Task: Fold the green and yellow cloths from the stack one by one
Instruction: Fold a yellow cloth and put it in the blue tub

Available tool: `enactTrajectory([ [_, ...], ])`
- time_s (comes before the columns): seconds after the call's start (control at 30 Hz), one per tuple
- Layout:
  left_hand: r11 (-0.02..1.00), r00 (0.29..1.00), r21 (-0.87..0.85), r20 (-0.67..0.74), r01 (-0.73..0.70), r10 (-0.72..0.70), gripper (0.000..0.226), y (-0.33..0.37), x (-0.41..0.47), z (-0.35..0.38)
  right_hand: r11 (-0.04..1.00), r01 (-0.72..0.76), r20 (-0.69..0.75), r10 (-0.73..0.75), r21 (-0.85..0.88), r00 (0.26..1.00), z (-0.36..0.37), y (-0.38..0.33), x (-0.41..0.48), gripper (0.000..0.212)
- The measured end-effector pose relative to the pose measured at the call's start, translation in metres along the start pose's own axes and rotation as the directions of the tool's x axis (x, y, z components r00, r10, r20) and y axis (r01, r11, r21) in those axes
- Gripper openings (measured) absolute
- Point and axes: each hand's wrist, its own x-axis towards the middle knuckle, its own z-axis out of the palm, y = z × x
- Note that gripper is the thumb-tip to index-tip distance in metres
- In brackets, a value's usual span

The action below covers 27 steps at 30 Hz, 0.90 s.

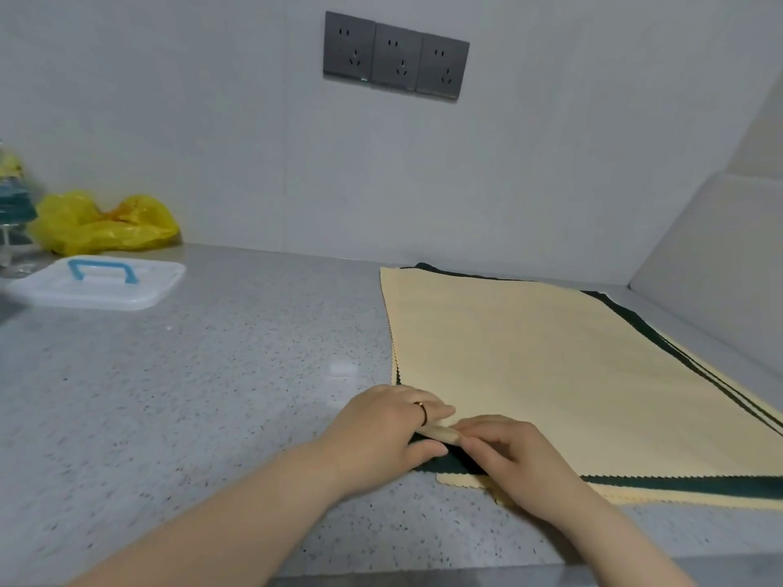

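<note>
At the near left corner of the stack (pixel 699 498), we note both hands together. The left hand (pixel 381 430), ring on one finger, pinches the raised corner of the top yellow cloth (pixel 529 353), fingers above and thumb below. The right hand (pixel 515 463) has its curled fingertips against the same rolled corner; we cannot tell whether it grips or only steadies. Under the lifted corner a green cloth (pixel 686 485) shows, with more yellow and green edges layered beneath it.

Apart from that corner, the top cloth lies flat and spread over the stack, which sits on the right of the speckled countertop (pixel 212 396), close to the wall. We see no folded cloths anywhere on the surface. Our judgement: the task is at its very start, the first cloth only being peeled free, with every fold left to do. Far left: a white lid (pixel 101 286) and a yellow bag (pixel 101 224).
</note>
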Motion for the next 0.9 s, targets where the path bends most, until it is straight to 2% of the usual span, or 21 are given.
enactTrajectory([
  [0.1,1.000,0.999,-0.020,0.027,-0.022,0.023,0.035,0.007,0.013,0.001,0.999,-0.038,-0.030,0.039,0.030,0.999,0.000,-0.001,-0.001,0.021],
  [0.17,0.997,0.998,-0.073,0.063,0.025,-0.021,0.030,0.010,0.018,0.000,0.999,-0.053,-0.057,0.054,0.007,0.997,0.000,0.001,-0.001,0.020],
  [0.3,0.930,0.975,-0.296,0.096,0.218,-0.198,0.019,0.004,0.019,-0.007,0.963,-0.042,-0.112,0.013,-0.267,0.994,-0.005,0.012,-0.003,0.017],
  [0.4,0.878,0.953,-0.374,0.084,0.300,-0.290,0.024,-0.011,0.017,-0.017,0.894,-0.092,-0.199,0.003,-0.438,0.980,-0.017,0.027,-0.007,0.024],
  [0.53,0.834,0.891,-0.359,-0.013,0.419,-0.453,0.027,-0.048,0.005,-0.037,0.796,-0.282,-0.332,0.109,-0.535,0.937,-0.038,0.052,-0.015,0.035],
  [0.63,0.816,0.851,-0.319,-0.050,0.482,-0.522,0.024,-0.075,-0.011,-0.051,0.703,-0.404,-0.364,0.218,-0.585,0.906,-0.054,0.061,-0.018,0.041],
  [0.77,0.805,0.801,-0.264,-0.152,0.532,-0.579,0.028,-0.097,-0.038,-0.069,0.679,-0.409,-0.321,0.260,-0.610,0.911,-0.054,0.057,-0.010,0.042],
  [0.9,0.744,0.729,-0.260,-0.171,0.615,-0.662,0.028,-0.115,-0.079,-0.082,0.723,-0.324,-0.236,0.224,-0.611,0.945,-0.041,0.048,0.001,0.043],
])
